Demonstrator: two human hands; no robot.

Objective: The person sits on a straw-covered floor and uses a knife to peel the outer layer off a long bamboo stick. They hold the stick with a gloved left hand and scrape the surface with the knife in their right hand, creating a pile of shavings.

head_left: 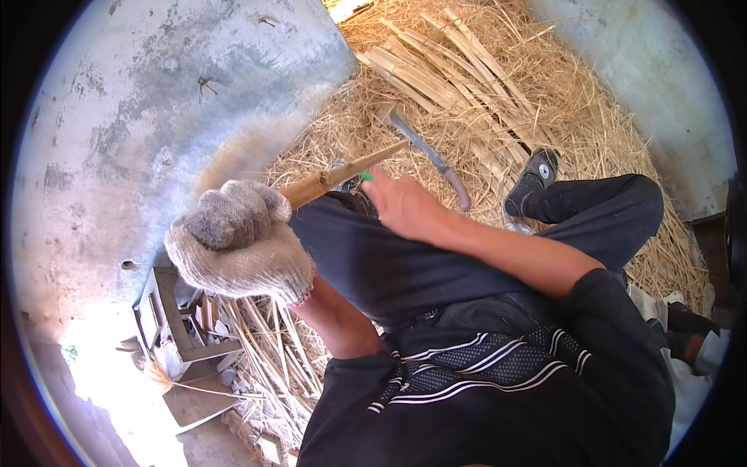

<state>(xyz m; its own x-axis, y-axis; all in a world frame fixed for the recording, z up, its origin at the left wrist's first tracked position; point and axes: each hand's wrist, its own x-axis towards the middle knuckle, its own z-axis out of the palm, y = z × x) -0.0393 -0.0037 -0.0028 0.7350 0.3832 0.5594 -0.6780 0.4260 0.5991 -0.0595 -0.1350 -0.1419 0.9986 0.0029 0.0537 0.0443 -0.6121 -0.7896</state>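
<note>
My left hand [237, 241], in a grey-white knitted glove, is closed round the thick end of a split bamboo strip [327, 183]. The strip slants up and away to the right over my bent leg, thinning to its far end. Beside its lower edge, my bare right hand [408, 206] is curled closed. A small bright green piece [367, 177] shows at its fingers; the rest of what it holds is hidden. Beyond this hand a long-bladed knife [420, 138] with a brown handle lies on the straw-like shavings.
Pale bamboo strips [416, 74] lie in a pile on the shavings [607, 140] ahead. A worn grey wall [156, 101] rises at left. Below it stands a small wooden frame [187, 338] beside more thin strips [272, 350]. Another person's foot [689, 338] shows at far right.
</note>
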